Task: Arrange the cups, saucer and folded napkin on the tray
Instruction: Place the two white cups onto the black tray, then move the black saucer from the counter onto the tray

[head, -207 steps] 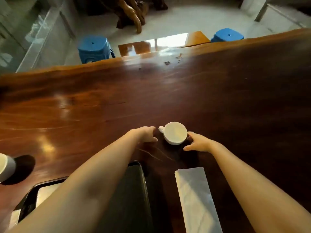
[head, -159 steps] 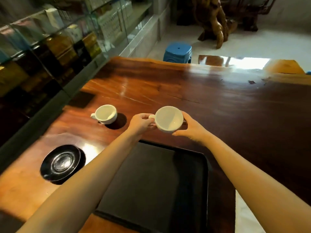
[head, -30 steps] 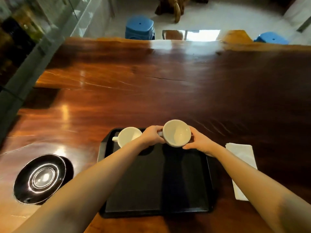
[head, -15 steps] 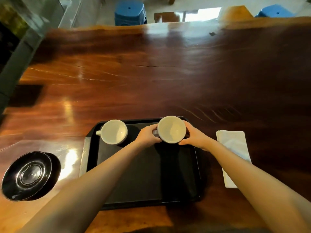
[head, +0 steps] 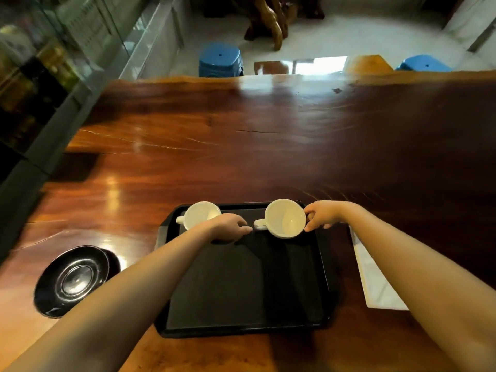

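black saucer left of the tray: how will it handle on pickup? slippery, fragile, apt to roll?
The black saucer looks glazed, with bright glints on its rings, so probably slick to pinch. It lies flat on the glossy wooden table; its low rim likely gives little to grab, and a push may just slide it. Probably ceramic: rigid and chippable. Flat, it shouldn't roll.

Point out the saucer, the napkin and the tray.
saucer (head: 72, 281), head view, centre well.
napkin (head: 375, 285), head view, middle of the visible white fold.
tray (head: 241, 285), head view, bare black floor.
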A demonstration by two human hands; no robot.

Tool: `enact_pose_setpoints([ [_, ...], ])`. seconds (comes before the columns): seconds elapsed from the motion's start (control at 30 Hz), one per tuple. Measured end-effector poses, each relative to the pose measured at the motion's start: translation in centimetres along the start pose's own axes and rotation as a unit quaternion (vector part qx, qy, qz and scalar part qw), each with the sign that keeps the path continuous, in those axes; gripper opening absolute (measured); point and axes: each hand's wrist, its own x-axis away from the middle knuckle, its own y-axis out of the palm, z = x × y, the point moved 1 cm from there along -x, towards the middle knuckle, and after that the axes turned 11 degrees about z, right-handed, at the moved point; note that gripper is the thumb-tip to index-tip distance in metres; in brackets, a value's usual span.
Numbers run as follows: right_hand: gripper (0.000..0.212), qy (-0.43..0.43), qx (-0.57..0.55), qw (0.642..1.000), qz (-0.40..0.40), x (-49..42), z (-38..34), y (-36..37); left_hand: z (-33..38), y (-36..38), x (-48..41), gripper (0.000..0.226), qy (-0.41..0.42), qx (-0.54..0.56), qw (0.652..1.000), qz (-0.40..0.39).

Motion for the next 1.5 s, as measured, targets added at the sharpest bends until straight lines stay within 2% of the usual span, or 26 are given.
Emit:
enact_pose_setpoints([
  [0.17, 0.058, 0.065, 0.069, 0.995, -0.01, 2.7, -2.3, -0.8, -2.8, -3.1, 2.3, 0.062, -0.01, -0.052, 0.999, 0.013],
  [0.3, 0.067, 0.09, 0.036, 0.995, 0.004, 4.6, -4.8, -0.9, -3.8, -4.9, 4.5, 0.061, -0.036, 0.056, 0.998, -0.002],
  [0.43, 0.07, 0.072, 0.04, 0.996, -0.015, 6.2, -8.7, -0.1, -5.5, -6.3, 7.1, 0.063, -0.061, 0.084, 0.995, 0.007],
  [0.73, 0.05, -0.043, 0.103, 0.992, -0.056, 6.7, -20.0, 4.1, -12.4, -6.8, 15.0, 0.065, -0.147, 0.092, 0.983, 0.057],
  [0.83, 0.056, -0.102, 0.141, 0.982, -0.072, 6.9, -23.8, 6.3, -15.5, -5.5, 18.4, 0.062, -0.192, 0.094, 0.972, 0.095],
  [0.97, 0.051, -0.173, 0.17, 0.965, -0.104, 7.7, -28.0, 10.4, -19.4, -2.5, 23.6, 0.064, -0.276, 0.142, 0.942, 0.13],
  [1.07, 0.046, -0.215, 0.209, 0.947, -0.111, 8.3, -30.4, 14.0, -22.3, -0.3, 27.2, 0.066, -0.329, 0.236, 0.908, 0.107],
  [1.13, 0.049, -0.242, 0.236, 0.935, -0.112, 8.1, -31.7, 16.2, -24.4, 0.8, 28.9, 0.068, -0.35, 0.26, 0.894, 0.103],
  [1.33, 0.045, -0.277, 0.236, 0.926, -0.098, 7.3, -35.8, 21.2, -29.6, 2.9, 31.3, 0.068, -0.381, 0.298, 0.868, 0.116],
  [1.5, 0.041, -0.258, 0.233, 0.934, -0.08, 5.2, -38.1, 23.2, -32.6, 2.9, 30.4, 0.067, -0.371, 0.306, 0.871, 0.097],
])
